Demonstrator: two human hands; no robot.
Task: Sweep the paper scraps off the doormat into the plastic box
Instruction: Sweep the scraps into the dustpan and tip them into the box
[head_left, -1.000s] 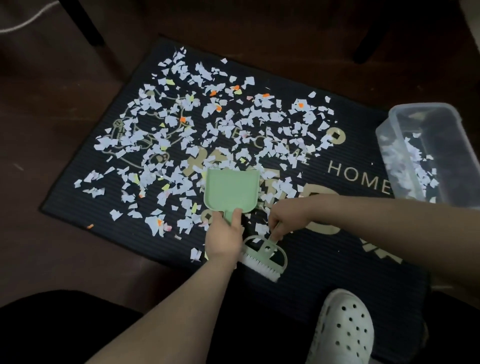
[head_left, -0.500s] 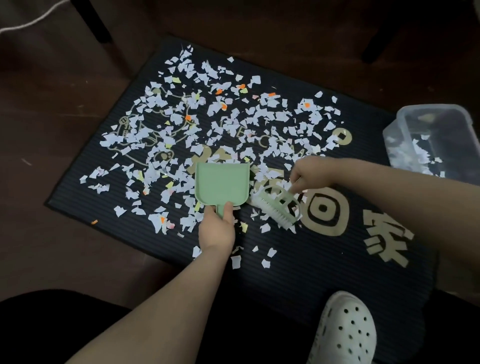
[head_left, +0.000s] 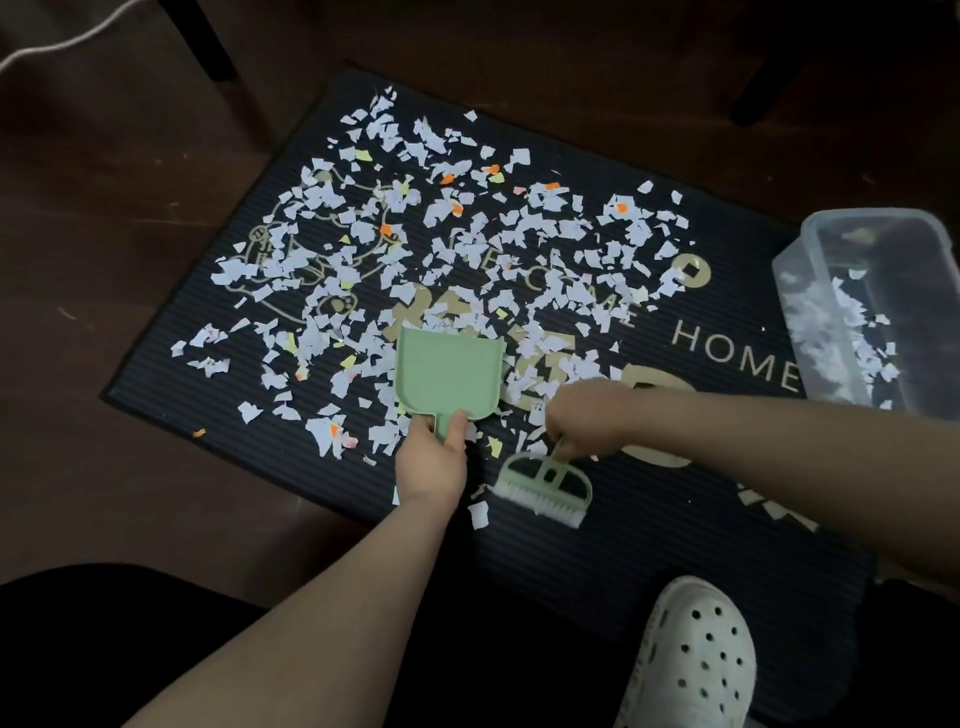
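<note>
L hand (head_left: 431, 462) grips the stub handle of the green dustpan (head_left: 447, 376), thumb on top. The pan lies flat on the doormat (head_left: 675, 545) w/ its open lip pointing away from the wrist into the litter; pan face looks bare. R hand (head_left: 587, 415), just beside it, has fingers curled, pinching the loop handle of the small green brush (head_left: 545, 486), white bristles down on the mat, nearer the body than either hand. Paper scraps (head_left: 467, 249), mostly white w/ a few orange and yellow, lie thick beyond the pan lip and out past the L hand, thinner round the brush, a few between the two hands. By the look of them they're feather-light and limp, not worth picking by finger, so brush + pan it is. Fast strokes will prob. flick them about and the mat's ribs may snag flat bits, so short firm strokes toward the lip, then carry the pan level. Clear plastic box (head_left: 795, 322), some scraps inside, stands well beyond the R forearm at the mat's end; that arm lies across the route. White perforated clog (head_left: 691, 660) sits on the mat under the R arm, near the brush. One orange scrap lies on the dark floor (head_left: 104, 208) out past the L hand.
</note>
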